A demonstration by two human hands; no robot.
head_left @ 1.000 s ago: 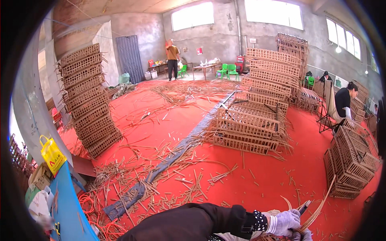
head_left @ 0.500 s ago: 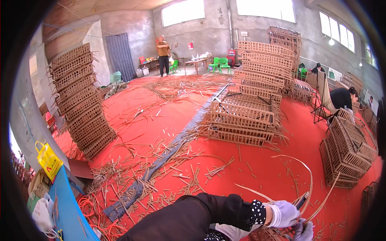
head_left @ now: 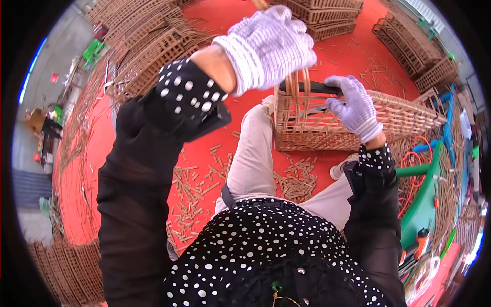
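A brown woven wicker basket (head_left: 337,125) lies on the floor between and beside my legs. A black bar (head_left: 312,88) runs along its upper left end. My right hand (head_left: 355,105), in a pale knitted glove, grips the basket at that bar, thumb and fingers on either side. My left hand (head_left: 268,48), gloved too, is raised above the basket's left end with its fingers curled closed. A brown strip (head_left: 260,4) sticks out above this fist, and bent wicker strips (head_left: 295,88) rise from the basket below it; the grip itself is partly hidden.
Stacked wicker baskets (head_left: 148,46) stand at the upper left, with more baskets (head_left: 409,48) at the upper right. Cut strip ends (head_left: 299,179) litter the red floor between my feet. A green stool (head_left: 422,197), an orange-capped bottle (head_left: 422,240) and orange cord (head_left: 417,169) lie to the right.
The view has swung from the wide room down to my body and the basket. My hands, close together at the basket before, are now apart, the left one raised.
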